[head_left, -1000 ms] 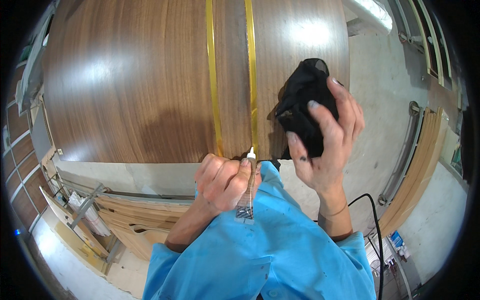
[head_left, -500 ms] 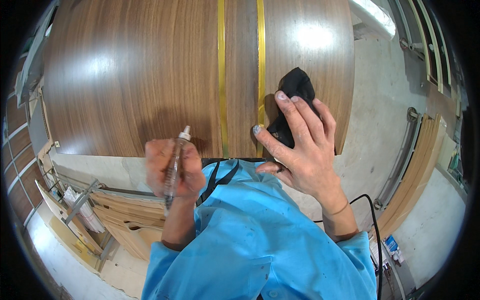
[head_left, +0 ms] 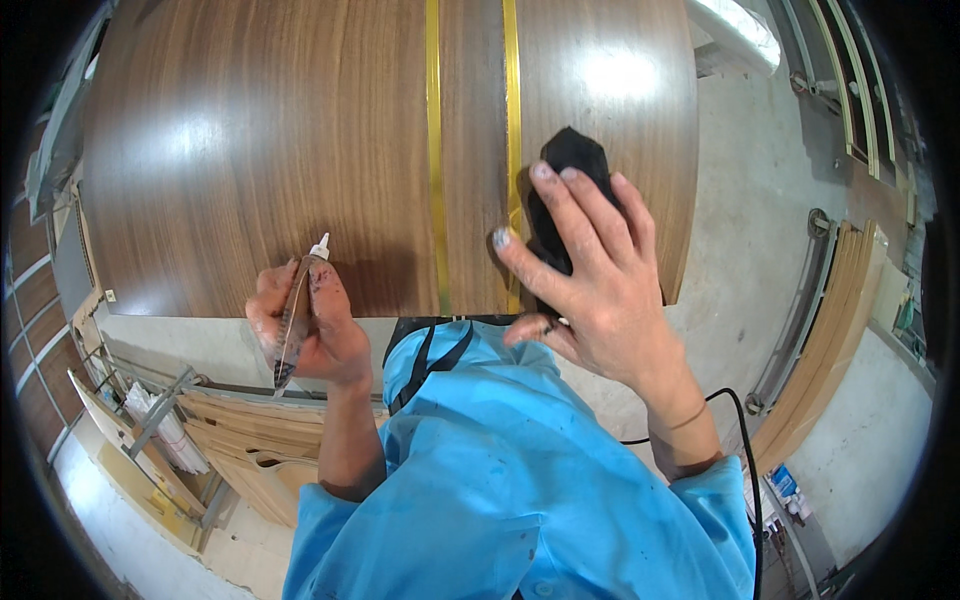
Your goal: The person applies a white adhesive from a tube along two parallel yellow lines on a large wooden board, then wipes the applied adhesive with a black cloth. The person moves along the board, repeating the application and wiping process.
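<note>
A brown wood-grain panel (head_left: 270,130) lies in front of me, with two gold strips (head_left: 433,150) running lengthwise along it. Over its near edge, my left hand (head_left: 315,325) is closed around a clear, slim squeeze tube (head_left: 292,330) with a white nozzle pointing away from me. The tube is tilted and its lower end looks dark. On the right part of the panel, my right hand (head_left: 600,270) presses a black cloth (head_left: 575,155) down beside the right gold strip. Its fingers lie over the cloth, and the thumb reaches past the panel's near edge.
Wooden boards (head_left: 820,340) lean along the right side, near a black cable (head_left: 748,430). More wooden panels (head_left: 240,435) stand at lower left beside a metal frame (head_left: 160,410). A plastic-wrapped roll (head_left: 740,35) lies at the far right.
My left hand has moved left with the tube, away from the gold strips. The right hand and black cloth have shifted slightly left and away from me in view, as has the panel sideways.
</note>
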`<state>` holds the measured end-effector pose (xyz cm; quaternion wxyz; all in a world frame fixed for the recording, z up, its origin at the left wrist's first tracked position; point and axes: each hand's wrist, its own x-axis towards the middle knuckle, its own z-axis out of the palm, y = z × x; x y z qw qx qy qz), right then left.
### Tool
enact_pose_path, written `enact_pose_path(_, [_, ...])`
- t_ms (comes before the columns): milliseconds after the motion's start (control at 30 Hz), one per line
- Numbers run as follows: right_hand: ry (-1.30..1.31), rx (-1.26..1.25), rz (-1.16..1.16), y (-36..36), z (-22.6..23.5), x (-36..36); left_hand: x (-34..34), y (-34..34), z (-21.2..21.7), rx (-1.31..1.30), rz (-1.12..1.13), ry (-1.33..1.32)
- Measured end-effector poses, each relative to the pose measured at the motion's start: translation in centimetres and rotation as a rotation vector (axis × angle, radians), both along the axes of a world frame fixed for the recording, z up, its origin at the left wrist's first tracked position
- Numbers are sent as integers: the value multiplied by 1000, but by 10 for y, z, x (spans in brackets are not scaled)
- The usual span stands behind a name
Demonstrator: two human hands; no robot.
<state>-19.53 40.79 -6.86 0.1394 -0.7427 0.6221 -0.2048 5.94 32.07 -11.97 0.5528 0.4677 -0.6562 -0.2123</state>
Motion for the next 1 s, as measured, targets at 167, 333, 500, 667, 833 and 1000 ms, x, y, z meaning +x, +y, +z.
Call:
enact_pose_path(167, [-90,83,107,21,6,6,0,-1,0,-4,-10,8])
enact_pose_path(333, [-46,28,41,7,1,1,-3,1,-1,-9,-15,21])
enact_pose_path(500, [27,34,11,-10,-1,-6,0,-1,-3,-31,-28,67])
enact_pose_path(667, [-70,-49,-63,6,-2,0,1,3,-5,-7,19,33])
enact_pose_path(833, [40,-300,-120,-4,-12,-6,-1,2,-7,-26,-15,55])
enact_pose_path(1000, [-70,-286,-302,-48,-20,-4,-1,2,-10,-42,25,98])
